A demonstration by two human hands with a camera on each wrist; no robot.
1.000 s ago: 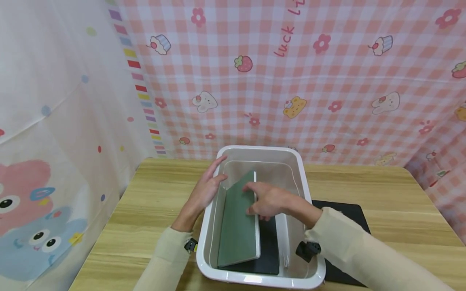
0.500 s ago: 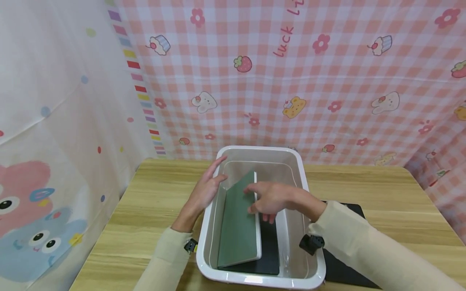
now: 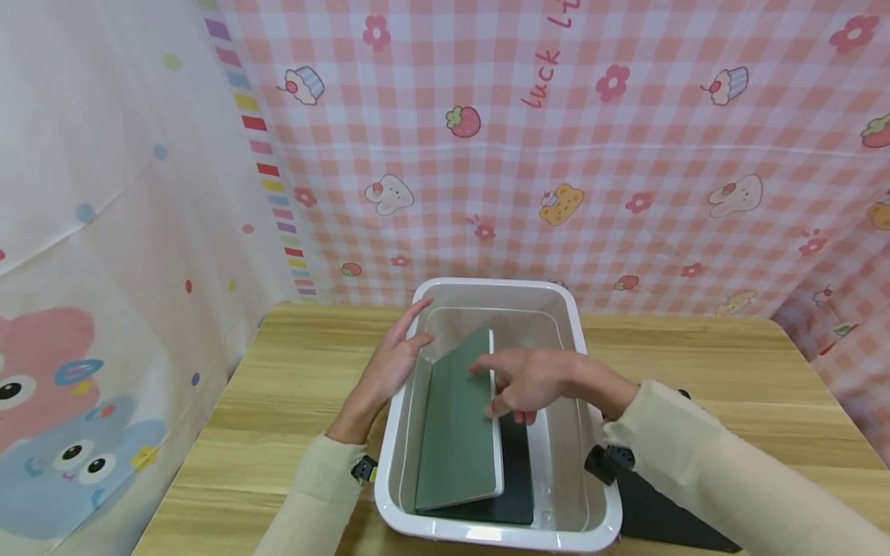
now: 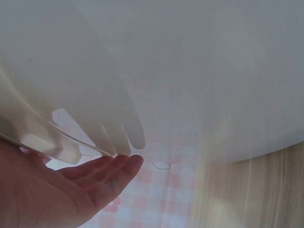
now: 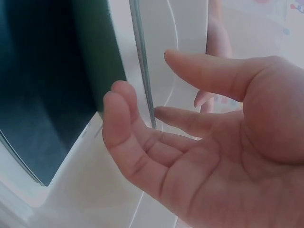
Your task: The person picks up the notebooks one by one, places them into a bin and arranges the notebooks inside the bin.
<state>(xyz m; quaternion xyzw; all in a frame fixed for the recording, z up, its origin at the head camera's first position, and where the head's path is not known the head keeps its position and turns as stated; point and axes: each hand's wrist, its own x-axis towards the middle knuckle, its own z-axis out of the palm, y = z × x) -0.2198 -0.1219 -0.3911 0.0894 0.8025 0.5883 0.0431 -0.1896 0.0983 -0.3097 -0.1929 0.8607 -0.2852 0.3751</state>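
A green slab with a white edge (image 3: 455, 432), like a thick book, leans inside a white plastic bin (image 3: 577, 316), its right side raised. Beneath it lies a flat black panel (image 3: 518, 471). My right hand (image 3: 531, 378) holds the slab's raised right edge: the index fingertip is on the green face, other fingers curl under. In the right wrist view, fingers (image 5: 121, 118) bend round the white edge and the thumb stands apart. My left hand (image 3: 389, 367) rests on the bin's left rim, thumb inside, with straight fingers against the outer wall in the left wrist view.
A black flat board (image 3: 667, 502) lies on the wooden table (image 3: 278, 432) right of the bin, partly under the right sleeve. A pink checked cloth (image 3: 487, 170) hangs behind, and a white printed cloth (image 3: 125, 232) hangs at the left.
My right hand has shifted right, and the slab's raised edge has come slightly right with it. The right sleeve now covers more of the black board. My left hand and the bin stay put.
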